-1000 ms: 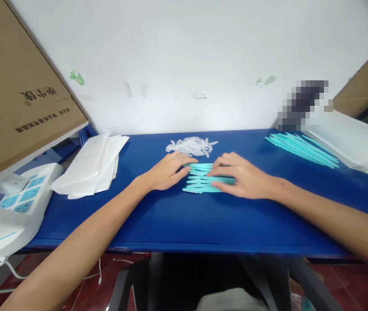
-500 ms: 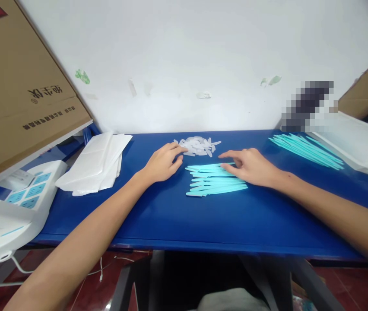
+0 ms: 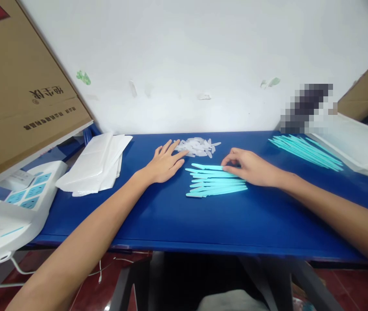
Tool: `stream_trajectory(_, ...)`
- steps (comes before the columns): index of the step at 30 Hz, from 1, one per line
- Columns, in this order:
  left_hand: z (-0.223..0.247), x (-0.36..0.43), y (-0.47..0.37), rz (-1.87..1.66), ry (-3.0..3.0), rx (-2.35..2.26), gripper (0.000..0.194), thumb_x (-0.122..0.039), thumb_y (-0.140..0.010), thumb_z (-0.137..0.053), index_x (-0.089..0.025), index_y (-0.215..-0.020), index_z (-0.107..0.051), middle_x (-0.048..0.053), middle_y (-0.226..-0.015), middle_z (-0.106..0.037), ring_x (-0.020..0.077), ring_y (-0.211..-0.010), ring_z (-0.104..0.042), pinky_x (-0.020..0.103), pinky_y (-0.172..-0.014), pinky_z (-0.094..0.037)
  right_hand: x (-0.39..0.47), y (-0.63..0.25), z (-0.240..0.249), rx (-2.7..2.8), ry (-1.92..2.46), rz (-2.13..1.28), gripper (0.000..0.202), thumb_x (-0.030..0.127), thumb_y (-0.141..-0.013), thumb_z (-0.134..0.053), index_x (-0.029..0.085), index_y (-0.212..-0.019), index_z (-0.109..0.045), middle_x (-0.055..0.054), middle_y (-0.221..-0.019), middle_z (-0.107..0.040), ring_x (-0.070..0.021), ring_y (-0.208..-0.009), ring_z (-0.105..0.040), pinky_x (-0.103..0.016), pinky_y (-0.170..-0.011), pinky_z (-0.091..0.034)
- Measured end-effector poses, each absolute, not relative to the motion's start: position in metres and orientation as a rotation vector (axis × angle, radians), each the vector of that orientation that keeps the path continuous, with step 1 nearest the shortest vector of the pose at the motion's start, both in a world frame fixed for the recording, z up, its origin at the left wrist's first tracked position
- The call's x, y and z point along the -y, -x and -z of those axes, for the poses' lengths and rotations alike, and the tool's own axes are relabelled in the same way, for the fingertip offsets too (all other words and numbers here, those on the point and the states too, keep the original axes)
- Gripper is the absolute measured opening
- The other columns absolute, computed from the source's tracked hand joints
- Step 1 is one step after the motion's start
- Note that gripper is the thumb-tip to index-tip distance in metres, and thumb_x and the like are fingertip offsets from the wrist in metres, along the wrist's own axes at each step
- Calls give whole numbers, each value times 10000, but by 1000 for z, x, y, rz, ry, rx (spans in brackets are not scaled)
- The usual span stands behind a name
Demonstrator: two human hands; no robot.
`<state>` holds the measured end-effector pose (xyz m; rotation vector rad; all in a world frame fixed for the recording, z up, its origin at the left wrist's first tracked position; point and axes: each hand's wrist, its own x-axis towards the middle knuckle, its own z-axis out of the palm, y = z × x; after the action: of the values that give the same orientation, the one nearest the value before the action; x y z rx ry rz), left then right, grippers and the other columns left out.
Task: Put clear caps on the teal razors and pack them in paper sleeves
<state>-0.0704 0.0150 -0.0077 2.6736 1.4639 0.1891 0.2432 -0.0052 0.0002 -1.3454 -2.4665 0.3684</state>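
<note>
My left hand [image 3: 166, 164] is open, its fingers spread at the left edge of a pile of small translucent white pieces [image 3: 197, 147]. A row of thin turquoise sticks [image 3: 218, 189] lies side by side nearer me on the blue table [image 3: 171, 220]. My right hand [image 3: 247, 167] is closed in a pinch on the right part of the farthest turquoise stick [image 3: 206, 166], whose left end points toward the left.
More turquoise sticks [image 3: 307, 152] lie at the right beside a translucent white tray [image 3: 352, 138]. White sheets [image 3: 90, 162] and a white power strip [image 3: 46, 198] are at the left, under a cardboard box [image 3: 25, 86]. A white wall stands behind.
My right hand has closed its finger and thumb on the farthest stick, which has shifted slightly. My left hand's fingers have spread wider beside the white pieces.
</note>
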Motion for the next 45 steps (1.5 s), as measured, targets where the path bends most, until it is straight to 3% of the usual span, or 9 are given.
stream_trajectory(3,8,-15,71,-173,-2696,-1450,544,-465,-1086,-241,-331,-1580,-424,85,-1743,-128,375,-1604,-74,648,-1238,-164,4,-246,-5,2459,1447,-362,309,442,-881,-535,198,-902,-724,-46,-782,-590,-206,-706,-570,-340,-703,-414)
stream_trajectory(7,6,-16,71,-258,-2799,-1389,509,-427,-1075,-317,-237,-1459,-591,105,-1689,-305,374,-1573,-204,613,-1225,-249,4,-252,-11,2505,1561,-269,242,400,-858,-543,211,-829,-691,22,-611,-539,-157,-566,-499,-337,-717,-382)
stream_trajectory(11,3,-15,68,-327,-2857,-1295,423,-356,-1064,-375,-211,-1264,-719,83,-1536,-549,334,-1512,-356,570,-1186,-331,4,-258,-12,2528,1550,-307,204,377,-848,-551,215,-868,-673,16,-638,-575,-158,-556,-505,-313,-600,-336)
stream_trajectory(13,2,-14,65,-336,-2853,-1256,411,-343,-1069,-372,-209,-1236,-724,76,-1493,-596,322,-1508,-374,563,-1182,-331,3,-258,-11,2529,1539,-320,187,361,-852,-544,215,-883,-656,10,-657,-588,-160,-563,-512,-312,-584,-334)
stream_trajectory(20,4,-16,60,-288,-2790,-1207,409,-345,-1089,-319,-212,-1322,-627,79,-1550,-536,328,-1563,-269,604,-1227,-209,-1,-261,-5,2528,1390,-140,189,325,-872,-522,196,-854,-659,-83,-935,-646,-199,-764,-595,-327,-705,-426)
stream_trajectory(26,3,-16,64,-415,-2801,-1153,399,-310,-1058,-355,-219,-1265,-684,105,-1329,-667,286,-1298,-553,511,-1115,-393,-1,-263,-5,2554,1421,-124,166,317,-882,-522,209,-878,-647,-58,-914,-674,-202,-781,-593,-323,-689,-399)
stream_trajectory(34,5,-20,71,-495,-2737,-1130,413,-177,-974,-379,-167,-1264,-673,121,-1253,-675,269,-1182,-611,444,-1032,-499,-3,-266,-7,2584,1362,-149,170,320,-893,-523,209,-884,-652,-53,-860,-671,-198,-746,-588,-317,-656,-384)
stream_trajectory(38,4,-21,74,-462,-2739,-1193,404,-207,-974,-383,-163,-1192,-720,127,-1148,-668,280,-1123,-617,446,-991,-518,-3,-266,-5,2577,1347,-124,212,338,-906,-515,204,-916,-678,-75,-934,-674,-202,-754,-597,-323,-653,-395)
stream_trajectory(45,4,-23,77,-383,-2761,-1285,446,-240,-976,-384,-191,-1269,-718,121,-1048,-635,289,-1043,-603,452,-949,-517,-3,-265,-3,2566,1323,-108,209,333,-901,-528,201,-924,-689,-79,-934,-666,-197,-726,-585,-328,-642,-393)
